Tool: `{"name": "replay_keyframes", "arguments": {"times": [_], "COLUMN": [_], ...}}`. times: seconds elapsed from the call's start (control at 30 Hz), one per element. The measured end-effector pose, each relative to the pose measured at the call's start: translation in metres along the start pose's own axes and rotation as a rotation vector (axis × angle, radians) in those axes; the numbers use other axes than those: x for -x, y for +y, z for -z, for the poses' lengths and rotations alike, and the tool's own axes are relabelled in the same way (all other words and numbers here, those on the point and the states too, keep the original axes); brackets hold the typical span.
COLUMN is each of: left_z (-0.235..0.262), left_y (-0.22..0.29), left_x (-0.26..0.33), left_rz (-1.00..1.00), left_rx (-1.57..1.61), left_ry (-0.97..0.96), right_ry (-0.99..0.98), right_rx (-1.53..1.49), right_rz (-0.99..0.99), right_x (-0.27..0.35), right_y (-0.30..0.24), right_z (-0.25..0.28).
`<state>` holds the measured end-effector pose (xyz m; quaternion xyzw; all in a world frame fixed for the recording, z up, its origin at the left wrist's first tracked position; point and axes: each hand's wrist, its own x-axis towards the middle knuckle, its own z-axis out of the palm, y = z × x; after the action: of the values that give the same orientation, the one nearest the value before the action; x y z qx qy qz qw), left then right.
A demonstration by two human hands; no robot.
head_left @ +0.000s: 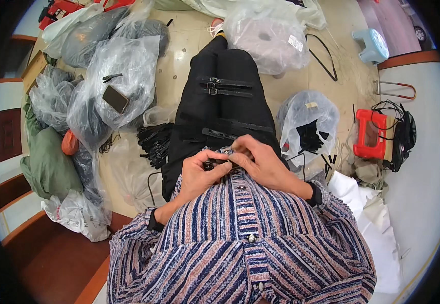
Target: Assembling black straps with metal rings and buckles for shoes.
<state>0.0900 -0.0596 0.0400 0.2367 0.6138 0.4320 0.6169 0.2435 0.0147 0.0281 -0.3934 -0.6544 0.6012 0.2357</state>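
Close to my waist both hands meet with fingers pinched. My left hand [199,172] grips a small black strap [208,165], whose dark curled part shows between thumb and forefinger. My right hand [260,161] pinches the same piece from the other side; most of it is hidden by the fingers. Across my black trousers lie two black buckle straps [225,86] with metal buckles near my knees. More black straps [219,134] rest on my lap just beyond my hands. Beside my left thigh is a pile of black straps [155,144].
A clear plastic bag [308,121] with black pieces stands to my right. Large filled plastic bags [123,66] crowd the left, with a phone [115,99] on top. Farther off are another bag [265,38], a blue stool [371,45] and a red plastic frame [369,134].
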Motion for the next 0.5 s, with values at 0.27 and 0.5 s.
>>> {"name": "replay_keyframes", "arguments": {"times": [0.27, 0.5], "left_z": [-0.001, 0.000], "left_y": [-0.007, 0.002], "left_x": [-0.003, 0.000], "left_rz": [-0.288, -0.187], "left_rx": [-0.433, -0.369], "left_ry": [0.040, -0.023], "right_ry": [-0.325, -0.263], "right_rx": [0.724, 0.471], "right_rz": [0.268, 0.240], "right_x": [-0.011, -0.006], "right_y": [-0.019, 0.000], "right_z": [-0.001, -0.002]}}
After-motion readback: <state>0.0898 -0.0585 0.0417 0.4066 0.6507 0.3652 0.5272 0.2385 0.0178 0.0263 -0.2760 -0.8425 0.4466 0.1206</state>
